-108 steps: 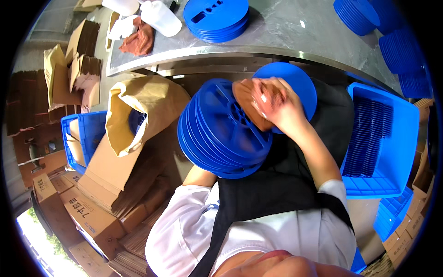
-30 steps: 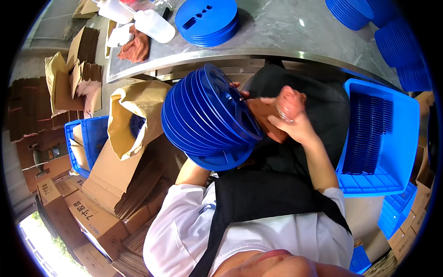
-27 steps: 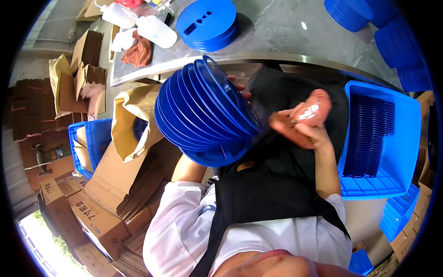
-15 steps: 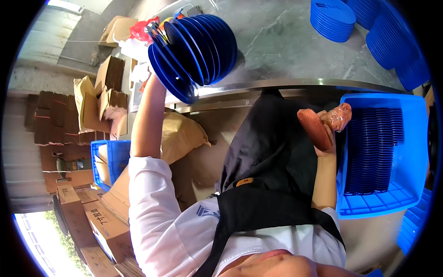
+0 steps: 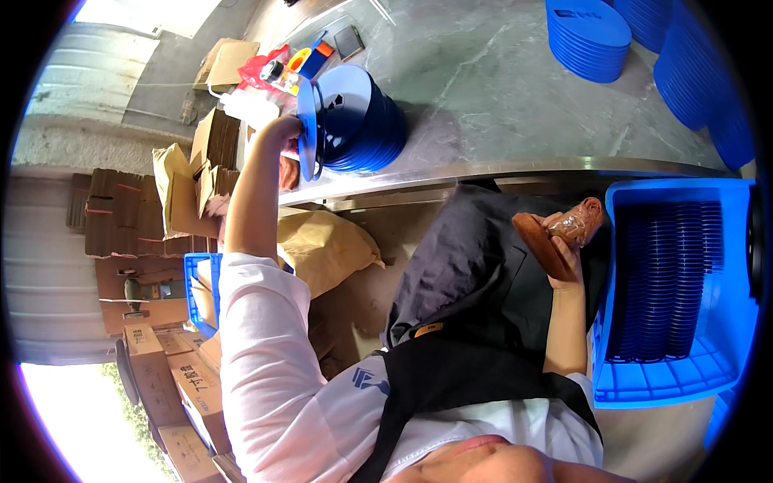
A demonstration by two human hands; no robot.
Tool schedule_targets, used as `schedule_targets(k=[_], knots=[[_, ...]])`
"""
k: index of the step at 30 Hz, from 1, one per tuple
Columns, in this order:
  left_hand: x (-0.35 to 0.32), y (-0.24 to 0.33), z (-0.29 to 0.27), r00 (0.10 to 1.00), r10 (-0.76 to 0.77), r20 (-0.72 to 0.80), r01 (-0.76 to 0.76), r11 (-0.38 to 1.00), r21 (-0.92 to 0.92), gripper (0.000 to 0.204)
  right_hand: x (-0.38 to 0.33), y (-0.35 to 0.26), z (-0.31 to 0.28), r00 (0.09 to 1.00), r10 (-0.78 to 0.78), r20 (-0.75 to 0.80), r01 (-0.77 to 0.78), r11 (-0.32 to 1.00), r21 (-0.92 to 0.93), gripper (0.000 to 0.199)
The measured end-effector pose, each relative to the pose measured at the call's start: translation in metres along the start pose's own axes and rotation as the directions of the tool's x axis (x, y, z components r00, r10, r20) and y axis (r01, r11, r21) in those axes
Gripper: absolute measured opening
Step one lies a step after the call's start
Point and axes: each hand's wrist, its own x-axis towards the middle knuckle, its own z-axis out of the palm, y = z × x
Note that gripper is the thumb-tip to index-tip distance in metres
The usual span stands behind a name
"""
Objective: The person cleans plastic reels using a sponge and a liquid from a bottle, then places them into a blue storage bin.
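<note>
My left hand is closed on the near-left edge of a round blue plate, which stands tilted up on its edge. Right beside it, a stack of blue plates rests at the left part of the grey table. My right hand, held low in front of the apron, grips a reddish-brown flat pad by its knobby handle, wrapped in clear plastic. What kind of tool it is, I cannot make out.
Blue plate stacks stand on the table's far right. Right of me, a blue crate holds rows of dark blue discs on edge. A capped bottle, tape roll and red bag lie far left. Cardboard boxes fill the left.
The fanned batch of plates above the table edge now sits stacked on the table. My left hand now has a plate at the stack's left side. My right hand still holds the pad.
</note>
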Motion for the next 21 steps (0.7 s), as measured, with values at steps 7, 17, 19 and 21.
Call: schedule_targets(k=[7, 17, 19, 21], knots=[[-0.02, 0.002, -0.009, 0.999, 0.021, 0.034, -0.017, 0.994, -0.105, 0.025, 0.008, 0.003, 0.0, 0.999, 0.035, 0.001, -0.035, 0.999, 0.018, 0.039], [-0.057, -0.029, -0.032, 0.968, 0.24, 0.066, -0.199, 0.904, -0.378, 0.032, 0.008, 0.009, -0.013, 0.999, 0.035, -0.032, -0.036, 0.999, -0.022, 0.043], [-0.077, -0.043, -0.034, 0.949, 0.315, -0.02, -0.294, 0.862, -0.413, 0.03, 0.007, 0.009, -0.013, 0.999, 0.021, -0.035, -0.021, 1.0, -0.019, 0.043], [-0.108, -0.052, -0.027, 0.94, 0.322, -0.114, -0.338, 0.829, -0.445, 0.03, 0.005, 0.006, -0.01, 0.999, 0.004, -0.052, -0.005, 1.0, -0.025, 0.044]])
